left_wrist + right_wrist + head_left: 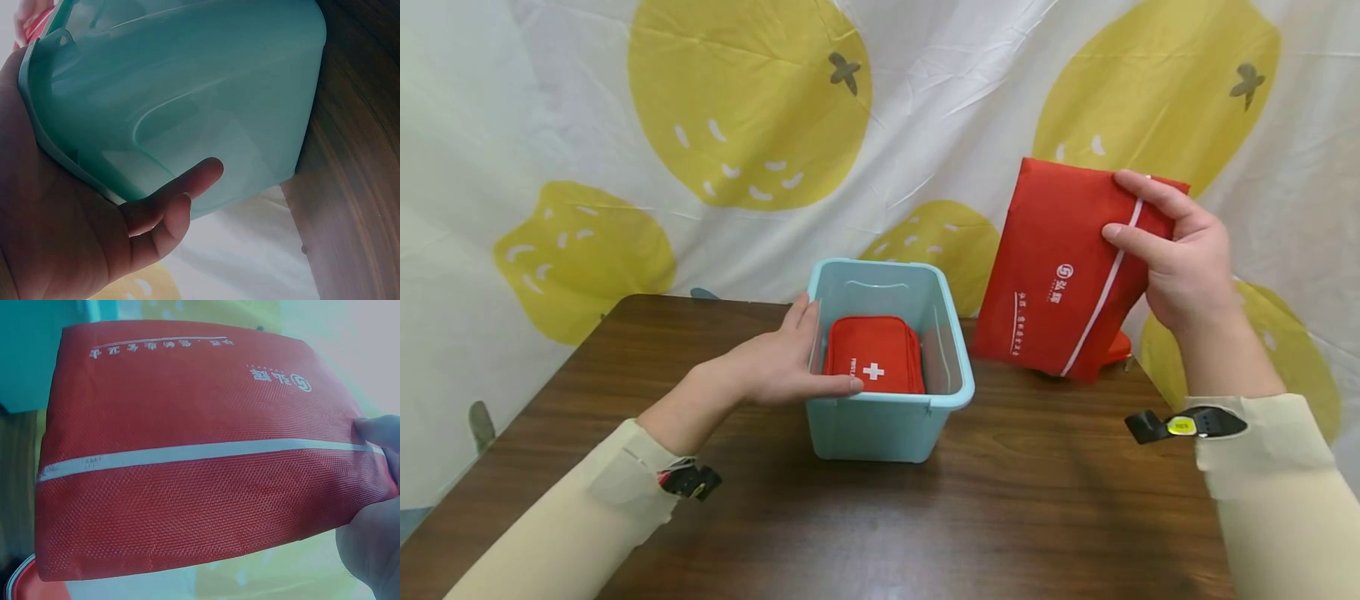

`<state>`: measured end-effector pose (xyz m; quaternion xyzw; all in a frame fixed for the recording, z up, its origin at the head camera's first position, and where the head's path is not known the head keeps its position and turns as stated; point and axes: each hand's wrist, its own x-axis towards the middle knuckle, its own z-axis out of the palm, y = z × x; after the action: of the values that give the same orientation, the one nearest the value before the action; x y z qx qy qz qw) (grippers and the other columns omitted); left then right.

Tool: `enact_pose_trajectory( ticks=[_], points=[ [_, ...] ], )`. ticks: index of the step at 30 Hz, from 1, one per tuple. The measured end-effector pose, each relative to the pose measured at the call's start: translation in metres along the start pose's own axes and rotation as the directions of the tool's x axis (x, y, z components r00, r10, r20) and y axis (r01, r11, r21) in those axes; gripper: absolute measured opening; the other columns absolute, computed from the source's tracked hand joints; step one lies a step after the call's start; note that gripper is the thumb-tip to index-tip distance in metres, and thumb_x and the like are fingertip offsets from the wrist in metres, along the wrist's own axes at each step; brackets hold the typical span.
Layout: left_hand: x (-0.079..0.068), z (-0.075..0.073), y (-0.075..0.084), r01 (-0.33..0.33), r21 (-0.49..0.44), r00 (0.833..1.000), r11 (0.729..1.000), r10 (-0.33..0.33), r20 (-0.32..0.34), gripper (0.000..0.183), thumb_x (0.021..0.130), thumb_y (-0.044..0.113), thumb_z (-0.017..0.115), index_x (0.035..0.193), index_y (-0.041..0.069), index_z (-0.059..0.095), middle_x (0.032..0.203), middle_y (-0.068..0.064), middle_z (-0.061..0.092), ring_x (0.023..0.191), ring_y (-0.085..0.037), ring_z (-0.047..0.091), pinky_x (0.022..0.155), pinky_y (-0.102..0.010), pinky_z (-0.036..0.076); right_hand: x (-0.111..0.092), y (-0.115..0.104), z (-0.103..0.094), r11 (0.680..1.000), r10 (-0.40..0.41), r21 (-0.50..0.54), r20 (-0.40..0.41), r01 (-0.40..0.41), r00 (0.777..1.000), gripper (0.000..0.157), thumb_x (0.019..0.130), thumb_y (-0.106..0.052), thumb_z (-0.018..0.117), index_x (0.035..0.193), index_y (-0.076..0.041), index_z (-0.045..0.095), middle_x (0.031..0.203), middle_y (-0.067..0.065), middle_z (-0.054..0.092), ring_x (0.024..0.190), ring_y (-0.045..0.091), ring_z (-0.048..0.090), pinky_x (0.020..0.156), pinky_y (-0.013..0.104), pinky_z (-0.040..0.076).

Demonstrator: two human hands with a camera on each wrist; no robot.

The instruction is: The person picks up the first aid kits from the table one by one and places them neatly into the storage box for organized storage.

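Observation:
A light-blue plastic bin (887, 429) stands on the table with a red first-aid pouch (880, 346), marked with a white cross, inside it. My left hand (778, 362) holds the bin's left rim; its thumb lies over the front edge, and the left wrist view shows fingers (200, 178) along the outer wall. To the bin's right, my right hand (1187, 250) pinches the upper edge of a flat red fabric bag (1060, 258) between thumb and fingers. White lettering and a white stripe run across this bag, which hangs tilted above the table.
Partly hidden behind the hanging bag, another red item (1117, 350) lies on the table's right side. The brown wooden table (737, 517) backs onto a white curtain (955, 100) printed with yellow lemons.

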<state>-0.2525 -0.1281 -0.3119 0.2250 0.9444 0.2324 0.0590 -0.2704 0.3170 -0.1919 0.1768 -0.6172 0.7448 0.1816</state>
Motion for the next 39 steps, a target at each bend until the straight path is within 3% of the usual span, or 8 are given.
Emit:
enact_pose_trajectory(
  ticks=[9, 17, 24, 31, 39],
  points=[
    [-0.002, -0.001, -0.001, -0.005, -0.012, 1.0, 1.0, 0.005, -0.004, 0.133, 0.089, 0.08, 0.069, 0.177, 0.009, -0.002, 0.185, -0.017, -0.003, 0.146, -0.042, 0.055, 0.113, -0.052, 0.056, 0.019, -0.017, 0.024, 0.999, -0.006, -0.034, 0.002, 0.006, 1.0, 0.055, 0.093, 0.005, 0.082, 0.145, -0.008, 0.072, 0.141, 0.005, 0.062, 0.123, 0.021, 0.062, 0.08, 0.026, 0.066],
    [-0.001, 0.0, -0.001, 0.016, 0.003, 1.0, 1.0, -0.016, 0.007, 0.136, 0.09, 0.083, 0.066, 0.176, 0.003, -0.003, 0.185, -0.018, -0.006, 0.158, -0.044, 0.042, 0.119, -0.054, 0.052, 0.031, -0.027, 0.042, 1.0, -0.012, 0.014, -0.015, 0.013, 1.0, 0.055, 0.091, 0.006, 0.083, 0.143, -0.009, 0.074, 0.139, 0.006, 0.061, 0.124, 0.022, 0.062, 0.08, 0.027, 0.067],
    [-0.002, 0.0, 0.001, 0.01, -0.016, 1.0, 1.0, -0.01, 0.0, 0.134, 0.089, 0.081, 0.068, 0.177, 0.008, -0.002, 0.185, -0.016, -0.005, 0.149, -0.041, 0.054, 0.113, -0.052, 0.056, 0.037, -0.023, 0.063, 0.998, -0.022, 0.067, 0.018, 0.021, 1.0, 0.054, 0.09, 0.01, 0.083, 0.141, -0.006, 0.075, 0.135, 0.009, 0.063, 0.116, 0.024, 0.066, 0.078, 0.028, 0.067],
    [-0.002, -0.001, 0.003, 0.039, 0.002, 0.999, 0.999, -0.039, 0.021, 0.137, 0.089, 0.083, 0.066, 0.176, 0.002, -0.003, 0.185, -0.017, -0.009, 0.16, -0.043, 0.041, 0.119, -0.054, 0.051, 0.044, -0.02, 0.084, 0.998, 0.008, 0.058, 0.05, -0.011, 0.999, 0.053, 0.091, 0.005, 0.084, 0.142, -0.009, 0.075, 0.139, 0.008, 0.061, 0.123, 0.024, 0.062, 0.08, 0.03, 0.067],
    [-0.001, -0.001, 0.004, 0.054, -0.007, 0.998, 0.999, -0.054, 0.035, 0.139, 0.087, 0.084, 0.066, 0.176, 0.004, -0.004, 0.185, -0.016, -0.01, 0.157, -0.042, 0.045, 0.118, -0.055, 0.053, 0.049, -0.01, 0.11, 0.999, 0.002, 0.043, 0.089, -0.005, 0.996, 0.048, 0.094, 0.003, 0.082, 0.139, -0.012, 0.077, 0.137, 0.008, 0.062, 0.122, 0.024, 0.062, 0.081, 0.029, 0.066]
  ],
)
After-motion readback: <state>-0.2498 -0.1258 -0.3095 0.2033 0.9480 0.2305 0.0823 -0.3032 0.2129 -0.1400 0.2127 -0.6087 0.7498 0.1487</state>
